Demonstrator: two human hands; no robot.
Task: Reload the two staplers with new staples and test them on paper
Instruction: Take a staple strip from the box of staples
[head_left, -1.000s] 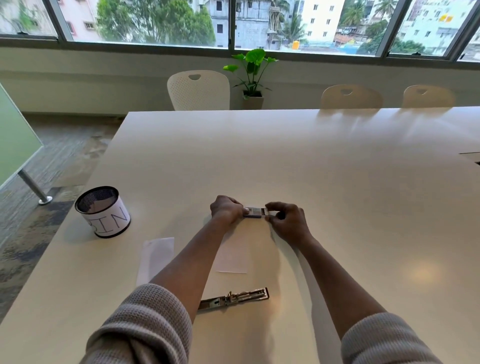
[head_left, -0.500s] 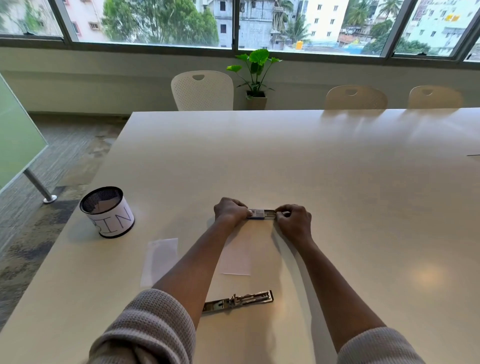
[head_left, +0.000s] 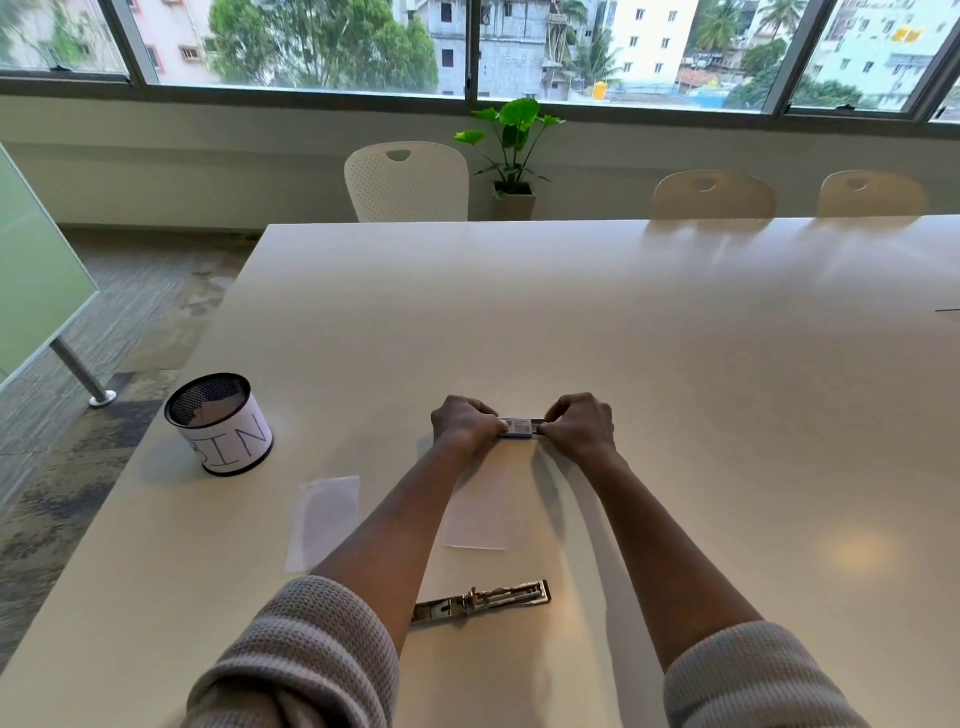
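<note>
A small staple box (head_left: 519, 427) with a printed label sits between both hands in the middle of the white table (head_left: 675, 364). My left hand (head_left: 465, 423) grips its left end and my right hand (head_left: 582, 426) pinches its right end. A metal stapler (head_left: 480, 601) lies unfolded flat on the table near me, partly behind my left forearm. Two white paper sheets lie flat: one (head_left: 323, 519) at the left, one (head_left: 475, 519) between my forearms. A second stapler is not in sight.
A black mesh cup (head_left: 221, 423) with a white label reading "BIN" stands at the left of the table, near its edge. Chairs (head_left: 408, 182) and a potted plant (head_left: 514, 150) stand beyond the far edge, under the windows.
Both hands have stayed on the staple box; my right hand's fingers have closed in tighter on its right end. The view has shifted slightly.
</note>
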